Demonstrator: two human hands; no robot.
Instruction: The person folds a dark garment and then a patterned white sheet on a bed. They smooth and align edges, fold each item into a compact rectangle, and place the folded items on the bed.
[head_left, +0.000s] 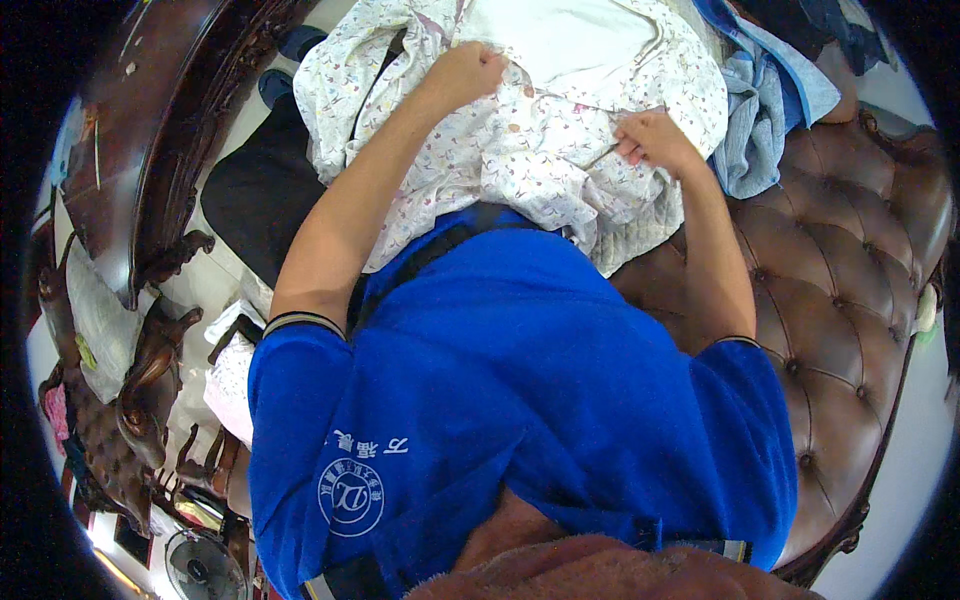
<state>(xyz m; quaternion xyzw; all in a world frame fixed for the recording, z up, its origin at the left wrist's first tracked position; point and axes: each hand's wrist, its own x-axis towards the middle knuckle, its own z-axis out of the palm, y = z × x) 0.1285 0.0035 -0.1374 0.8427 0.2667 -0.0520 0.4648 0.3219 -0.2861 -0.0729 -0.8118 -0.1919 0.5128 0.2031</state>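
Observation:
A white garment printed with small coloured motifs lies bunched across my lap, with a plain white inside area showing at its far part. My left hand is curled closed on the cloth, beside the edge of that plain area. To the right, my right hand has its fingers bent together on a fold of the same garment. A short dark line in the cloth runs down-left from these fingers. The fingertips of both hands are partly hidden.
Blue denim clothing lies at the right on a brown tufted leather sofa. A dark carved wooden table stands at the left, with dark footwear beside it. White cloth and an electric fan are lower left.

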